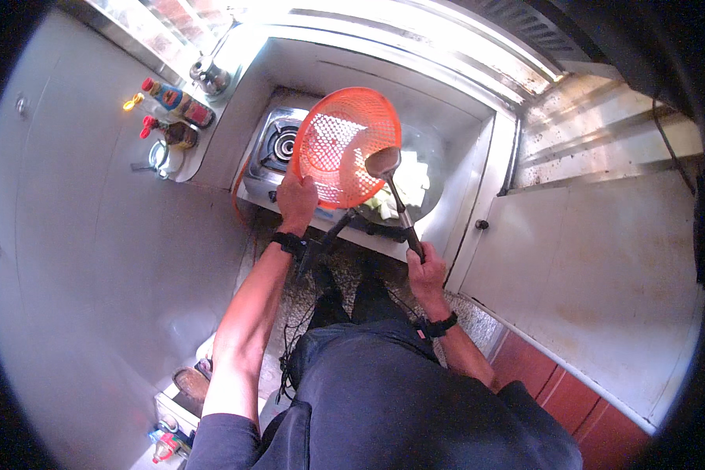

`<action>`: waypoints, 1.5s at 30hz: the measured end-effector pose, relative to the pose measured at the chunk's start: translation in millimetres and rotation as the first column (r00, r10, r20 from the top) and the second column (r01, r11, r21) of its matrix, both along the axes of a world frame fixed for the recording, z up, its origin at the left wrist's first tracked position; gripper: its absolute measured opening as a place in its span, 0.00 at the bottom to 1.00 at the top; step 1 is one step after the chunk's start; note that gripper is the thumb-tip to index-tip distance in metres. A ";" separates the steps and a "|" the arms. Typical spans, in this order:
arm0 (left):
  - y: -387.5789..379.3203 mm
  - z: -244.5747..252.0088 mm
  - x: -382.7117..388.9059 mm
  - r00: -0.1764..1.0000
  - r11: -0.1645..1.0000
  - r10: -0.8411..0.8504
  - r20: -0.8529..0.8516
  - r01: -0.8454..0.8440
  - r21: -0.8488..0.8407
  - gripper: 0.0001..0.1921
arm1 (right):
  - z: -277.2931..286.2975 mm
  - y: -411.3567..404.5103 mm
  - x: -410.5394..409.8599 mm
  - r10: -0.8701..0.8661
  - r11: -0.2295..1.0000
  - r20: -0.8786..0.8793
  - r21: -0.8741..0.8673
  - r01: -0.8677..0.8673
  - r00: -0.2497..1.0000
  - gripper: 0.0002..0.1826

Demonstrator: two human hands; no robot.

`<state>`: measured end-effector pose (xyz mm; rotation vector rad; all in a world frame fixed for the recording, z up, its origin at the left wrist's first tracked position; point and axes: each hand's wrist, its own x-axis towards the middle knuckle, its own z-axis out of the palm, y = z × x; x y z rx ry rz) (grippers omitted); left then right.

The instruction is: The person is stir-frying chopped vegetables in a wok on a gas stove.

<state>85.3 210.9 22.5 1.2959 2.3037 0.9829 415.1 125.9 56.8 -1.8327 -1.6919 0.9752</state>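
My left hand (298,202) grips the near rim of an orange plastic colander (329,158), which is tilted over the gas stove and partly over the wok. In my right hand (426,271) is the dark handle of a metal wok spatula (383,162), its blade at the colander's right side; whether they touch, I cannot tell. Pale green cut vegetable pieces (411,179) lie in the wok (437,182) on the right of the stove. The colander hides part of the wok. No food pieces are visible inside the colander.
The left burner (284,143) of the gas stove is bare. Sauce bottles (188,108), a glass jar (163,158) and a metal pot (209,76) stand on the ledge at the left. A white cabinet door (576,247) is at the right, and an orange hose (235,197) runs down the stove's left side.
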 end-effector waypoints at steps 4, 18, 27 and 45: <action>-32.4 -3.8 -14.6 0.996 1.000 -0.012 0.086 0.013 -0.007 0.18 | -28.9 1.4 -6.3 -0.036 0.980 -0.129 0.191 0.061 0.991 0.14; -366.2 34.6 -66.8 0.257 0.539 0.710 0.656 -0.797 -0.271 0.13 | -149.0 12.0 94.8 0.350 0.606 0.528 0.502 -0.617 0.773 0.10; -634.5 -87.2 -40.3 -0.509 -0.233 0.339 0.791 -0.860 -0.454 0.18 | -123.3 12.2 43.7 0.010 0.886 -0.136 -0.459 -0.072 0.991 0.19; -875.3 -180.6 -221.2 -0.546 -0.283 0.049 0.837 -0.811 -0.512 0.44 | -78.2 15.9 19.7 0.018 0.920 0.237 -0.385 0.077 0.971 0.24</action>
